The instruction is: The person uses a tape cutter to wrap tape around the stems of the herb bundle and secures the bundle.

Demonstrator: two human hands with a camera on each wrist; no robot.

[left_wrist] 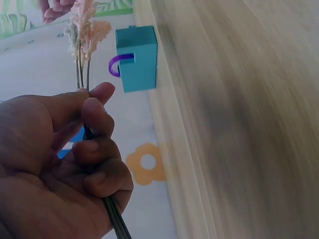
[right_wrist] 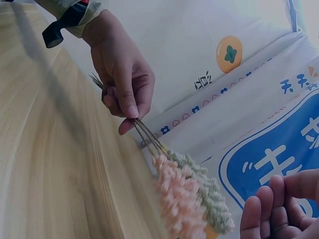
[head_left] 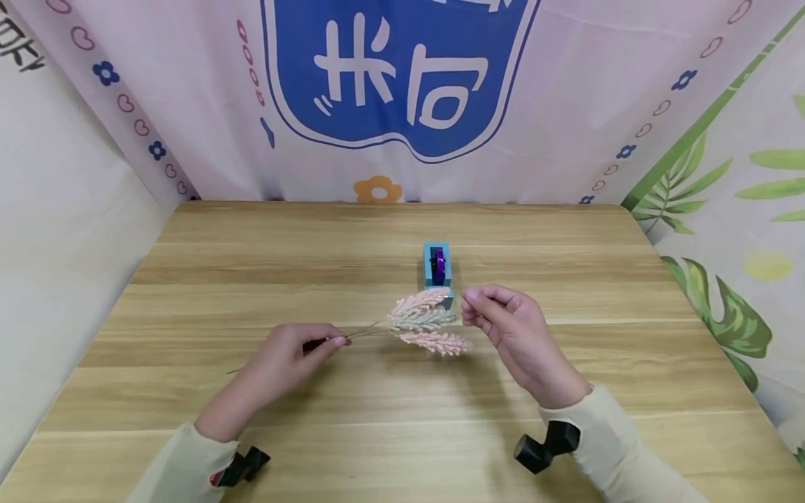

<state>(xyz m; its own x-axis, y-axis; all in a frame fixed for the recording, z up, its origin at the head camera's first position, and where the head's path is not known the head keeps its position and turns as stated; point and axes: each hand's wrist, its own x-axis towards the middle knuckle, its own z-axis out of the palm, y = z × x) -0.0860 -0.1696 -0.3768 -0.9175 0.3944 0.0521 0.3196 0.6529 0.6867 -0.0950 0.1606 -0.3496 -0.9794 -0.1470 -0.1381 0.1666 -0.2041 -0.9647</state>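
Note:
My left hand [head_left: 302,353] grips a small bunch of thin dark stems, with thumb and curled fingers round them in the left wrist view. From the stems grow fluffy yarn flower sprigs: pink ones [head_left: 437,342] and a pale green one [head_left: 424,320], their heads pointing right. Loose stem ends stick out behind the hand. My right hand [head_left: 512,328] hovers just right of the flower heads, its fingers loosely bent and the thumb near the index finger. Nothing shows between its fingers [right_wrist: 265,204]. A blue tape dispenser [head_left: 430,269] with a purple roll [head_left: 439,265] stands just beyond the sprigs.
The wooden table [head_left: 251,244] reaches back to a printed cloth [head_left: 207,105] with a blue sign and an orange flower. White cloth hangs on the left, leaf-patterned cloth [head_left: 723,181] on the right. Black wrist cameras [head_left: 546,447] sit at both sleeves.

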